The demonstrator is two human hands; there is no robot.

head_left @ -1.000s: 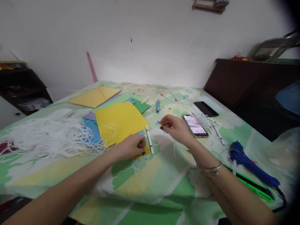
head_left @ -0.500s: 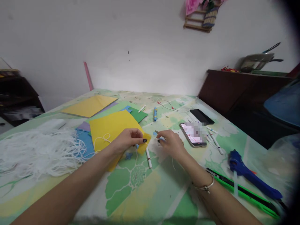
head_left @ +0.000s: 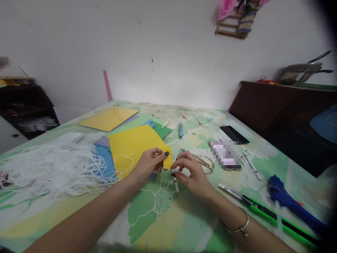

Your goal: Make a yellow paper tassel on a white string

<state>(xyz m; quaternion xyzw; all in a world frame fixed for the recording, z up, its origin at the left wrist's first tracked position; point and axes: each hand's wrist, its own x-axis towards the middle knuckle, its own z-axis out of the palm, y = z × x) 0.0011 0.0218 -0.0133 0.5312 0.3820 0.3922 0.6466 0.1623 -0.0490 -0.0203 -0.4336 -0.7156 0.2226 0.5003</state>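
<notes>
My left hand [head_left: 151, 162] pinches a small yellow paper piece [head_left: 167, 158] between thumb and fingers, above the table. Close to the paper's right edge is my right hand [head_left: 191, 172], its thumb and fingers curved with a small gap between them; I see nothing held there. Gold-handled scissors [head_left: 206, 163] lie just beyond the right hand, partly hidden by it. Under the hands, a white marker [head_left: 176, 185] rests on the cloth, and a small blue paper shape [head_left: 152, 177] lies near my left wrist. A large yellow sheet [head_left: 137, 138] is behind the left hand.
A heap of white string [head_left: 55, 168] spreads at the left. To the right are a phone [head_left: 226, 154], several markers [head_left: 252, 167], a green utility knife [head_left: 273, 216] with its blade out, and a blue glue gun [head_left: 292, 202]. A dark tablet-like slab [head_left: 234, 134] lies farther back.
My right hand has turned, its fingers now nearer the small paper, and the scissors show more fully behind it. The yellow piece is turned flatter to view. The whole view has shifted.
</notes>
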